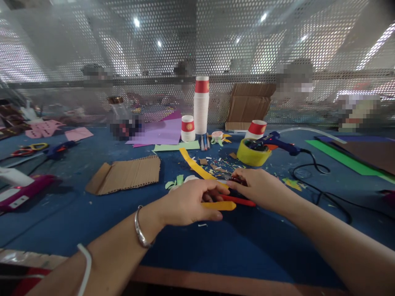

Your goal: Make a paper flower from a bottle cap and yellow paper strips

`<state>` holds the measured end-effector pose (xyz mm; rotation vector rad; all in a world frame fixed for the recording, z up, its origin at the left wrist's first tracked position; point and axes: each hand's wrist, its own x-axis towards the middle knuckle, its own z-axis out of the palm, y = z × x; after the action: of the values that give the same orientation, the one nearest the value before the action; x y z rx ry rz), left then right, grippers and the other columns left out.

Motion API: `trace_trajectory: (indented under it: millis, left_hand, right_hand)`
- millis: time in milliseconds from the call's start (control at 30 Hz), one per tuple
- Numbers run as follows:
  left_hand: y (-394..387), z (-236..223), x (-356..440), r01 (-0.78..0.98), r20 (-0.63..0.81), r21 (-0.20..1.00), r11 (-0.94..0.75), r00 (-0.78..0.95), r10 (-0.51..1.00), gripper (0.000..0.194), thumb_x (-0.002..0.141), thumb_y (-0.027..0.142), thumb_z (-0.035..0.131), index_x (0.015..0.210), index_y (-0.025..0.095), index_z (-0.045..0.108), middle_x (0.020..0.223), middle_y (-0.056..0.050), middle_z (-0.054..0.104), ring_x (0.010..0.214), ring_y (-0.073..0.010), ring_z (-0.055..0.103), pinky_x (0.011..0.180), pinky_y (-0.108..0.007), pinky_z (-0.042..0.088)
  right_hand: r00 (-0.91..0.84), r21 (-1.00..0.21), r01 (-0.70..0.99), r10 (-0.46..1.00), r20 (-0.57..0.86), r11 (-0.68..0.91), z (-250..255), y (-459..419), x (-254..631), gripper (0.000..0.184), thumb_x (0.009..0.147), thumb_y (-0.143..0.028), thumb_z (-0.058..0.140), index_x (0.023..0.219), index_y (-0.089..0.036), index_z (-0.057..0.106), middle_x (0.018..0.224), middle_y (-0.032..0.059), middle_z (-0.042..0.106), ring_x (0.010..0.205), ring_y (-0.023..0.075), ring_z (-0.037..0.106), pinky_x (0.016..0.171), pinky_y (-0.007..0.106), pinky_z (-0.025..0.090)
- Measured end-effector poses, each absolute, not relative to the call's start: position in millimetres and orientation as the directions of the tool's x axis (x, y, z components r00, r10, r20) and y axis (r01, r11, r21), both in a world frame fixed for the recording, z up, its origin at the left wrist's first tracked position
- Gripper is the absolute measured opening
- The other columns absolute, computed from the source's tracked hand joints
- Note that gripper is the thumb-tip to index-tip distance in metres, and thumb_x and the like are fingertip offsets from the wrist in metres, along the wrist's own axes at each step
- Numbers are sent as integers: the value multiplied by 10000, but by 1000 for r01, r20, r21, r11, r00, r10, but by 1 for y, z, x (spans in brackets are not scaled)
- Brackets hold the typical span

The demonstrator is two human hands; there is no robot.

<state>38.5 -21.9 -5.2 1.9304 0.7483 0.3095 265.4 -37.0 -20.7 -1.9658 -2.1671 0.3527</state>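
Note:
My left hand point(193, 202), with a silver bangle at the wrist, has its fingers curled round a folded yellow-orange paper strip point(226, 205). Another yellow strip point(194, 164) slants from the table's middle down to my fingers. My right hand point(256, 187) is close by, its fingers bent over something small and dark that I cannot make out. Between and below the hands lies a slim red item point(243, 201), partly covered. Just beyond the left hand are light green paper pieces point(177, 181). Paper scraps point(217, 164) litter the table ahead of both hands.
A corrugated cardboard piece point(132, 174) lies to the left. Behind stand a tall paper cup stack point(201, 109) and a single cup point(187, 128). On the right, a blue glue gun point(285, 144) rests on a yellow tape roll point(253, 154), its black cable trailing across the table.

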Motion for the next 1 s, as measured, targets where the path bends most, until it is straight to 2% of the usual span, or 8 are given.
trace_trajectory:
  millis: [167, 300, 433, 600, 767, 900, 1000]
  left_hand:
    - [-27, 3, 36, 441, -45, 745, -500, 782, 622, 583, 786, 231, 775, 1346, 200, 616, 1252, -125, 680, 992, -244, 677, 858, -373, 532]
    - [-26, 2, 35, 453, -75, 737, -503, 793, 604, 471, 849, 301, 715, 1297, 184, 632, 1119, -101, 690, 880, -209, 680, 751, -330, 551]
    - [-25, -2, 35, 486, -112, 702, -521, 797, 593, 397, 804, 178, 699, 1199, 172, 658, 1066, -77, 691, 882, -201, 659, 753, -322, 524]
    - [-28, 0, 33, 524, -104, 631, -572, 788, 607, 377, 774, 281, 774, 1121, 181, 667, 1049, -57, 687, 882, -212, 619, 760, -340, 473]
    - [-30, 4, 28, 611, -154, 526, -592, 753, 640, 250, 809, 334, 736, 1003, 190, 674, 1013, -53, 654, 832, -206, 572, 698, -330, 402]
    - [-31, 4, 29, 629, -200, 535, -564, 743, 639, 141, 816, 282, 701, 920, 191, 669, 942, -42, 655, 766, -180, 556, 643, -306, 368]
    - [-30, 4, 32, 642, -232, 569, -513, 724, 650, 58, 797, 214, 686, 844, 192, 660, 779, -5, 646, 662, -150, 542, 585, -285, 347]
  right_hand:
    - [-90, -232, 970, 994, -57, 75, -17, -39, 264, 229, 958, -403, 540, 953, -215, 673, 862, 66, 739, 761, 233, 658, 583, 299, 322]
    - [-75, -219, 974, 995, -72, 57, -14, -40, 262, 203, 951, -392, 554, 921, -211, 642, 846, 58, 725, 745, 223, 644, 576, 296, 317]
    - [-35, -229, 973, 998, -44, 24, -12, -41, 261, 203, 914, -417, 592, 864, -221, 591, 807, 46, 702, 714, 219, 622, 567, 301, 307]
    - [-28, -342, 938, 997, 66, 49, -12, -41, 265, 207, 897, -404, 599, 801, -230, 541, 742, 15, 663, 664, 194, 586, 585, 304, 338]
    - [-40, -472, 875, 987, 158, 111, -12, -42, 265, 249, 896, -419, 593, 753, -230, 516, 690, 3, 627, 630, 181, 553, 593, 309, 373]
    - [-65, -541, 827, 982, 180, 153, -12, -44, 263, 251, 882, -416, 611, 750, -224, 517, 681, 0, 619, 625, 173, 548, 589, 308, 382]
    - [-86, -589, 787, 978, 188, 183, -11, -46, 261, 273, 879, -442, 610, 743, -220, 529, 669, -2, 599, 629, 170, 530, 579, 308, 373]
